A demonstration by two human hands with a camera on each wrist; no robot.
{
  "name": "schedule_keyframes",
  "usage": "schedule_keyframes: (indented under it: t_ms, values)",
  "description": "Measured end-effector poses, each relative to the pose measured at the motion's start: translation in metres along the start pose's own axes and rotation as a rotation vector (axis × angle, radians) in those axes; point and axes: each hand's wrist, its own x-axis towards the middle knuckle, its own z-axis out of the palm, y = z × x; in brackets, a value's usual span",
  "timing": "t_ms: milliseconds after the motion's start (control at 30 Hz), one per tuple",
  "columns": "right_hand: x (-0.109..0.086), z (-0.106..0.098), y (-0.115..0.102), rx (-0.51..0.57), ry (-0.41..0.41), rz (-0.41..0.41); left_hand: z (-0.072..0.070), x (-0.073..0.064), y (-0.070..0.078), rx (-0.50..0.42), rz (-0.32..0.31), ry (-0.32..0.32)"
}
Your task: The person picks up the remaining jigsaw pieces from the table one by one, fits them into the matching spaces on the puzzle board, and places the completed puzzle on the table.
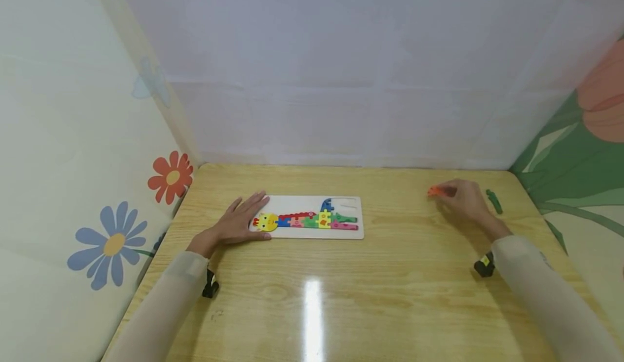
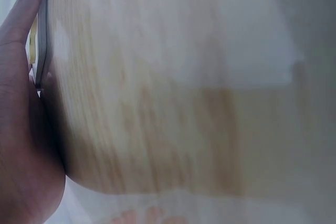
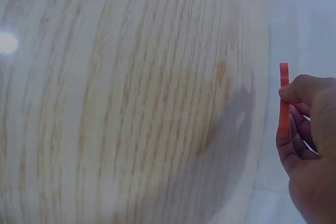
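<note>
A white puzzle board (image 1: 312, 233) lies on the table, carrying a colourful giraffe made of interlocking pieces, its yellow head (image 1: 266, 221) at the left. At the board's upper right, an outlined recess shows bare white. My left hand (image 1: 239, 222) rests on the left end of the board with fingers spread. Over the right part of the table, my right hand (image 1: 465, 200) pinches an orange puzzle piece (image 3: 284, 103) between thumb and fingers, raised off the surface. A green puzzle piece (image 1: 494, 201) lies on the table just right of that hand.
The wooden table (image 1: 390, 286) reaches a pale cloth wall (image 1: 341, 80) at the back. Flower-printed panels stand at the left (image 1: 49, 161) and right. Each wrist bears a small black camera, such as the right wrist camera (image 1: 484, 265).
</note>
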Motion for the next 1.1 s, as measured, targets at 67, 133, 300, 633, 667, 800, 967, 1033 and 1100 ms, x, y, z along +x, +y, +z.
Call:
schedule_keyframes:
  t_ms: [67, 133, 300, 633, 667, 800, 967, 1033, 1100]
  values:
    - [0.000, 0.000, -0.003, 0.006, -0.012, -0.001, 0.000, 0.000, 0.001, -0.006, 0.001, 0.002]
    - [0.000, 0.000, -0.005, 0.010, -0.023, -0.003, 0.000, 0.000, 0.001, -0.007, 0.001, 0.001]
    - [0.000, 0.002, -0.009, 0.012, -0.022, -0.013, 0.002, 0.001, 0.000, 0.000, -0.006, -0.003]
    - [0.002, 0.006, -0.025, 0.014, -0.020, -0.067, 0.002, 0.001, -0.001, -0.002, -0.009, -0.003]
    - [0.003, 0.007, -0.026, 0.013, -0.021, -0.066, 0.002, 0.001, -0.001, -0.002, -0.009, -0.003]
    - [0.004, 0.009, -0.032, 0.015, -0.023, -0.078, 0.002, 0.000, 0.000, -0.004, -0.009, -0.004]
    - [0.005, 0.011, -0.037, 0.030, -0.031, -0.116, 0.001, 0.001, -0.001, -0.006, -0.005, -0.001]
    - [0.005, 0.012, -0.040, 0.038, -0.033, -0.128, 0.002, 0.001, -0.001, -0.006, -0.003, 0.000]
    - [0.006, 0.012, -0.042, 0.043, -0.035, -0.135, 0.002, 0.001, -0.002, -0.007, 0.001, 0.002]
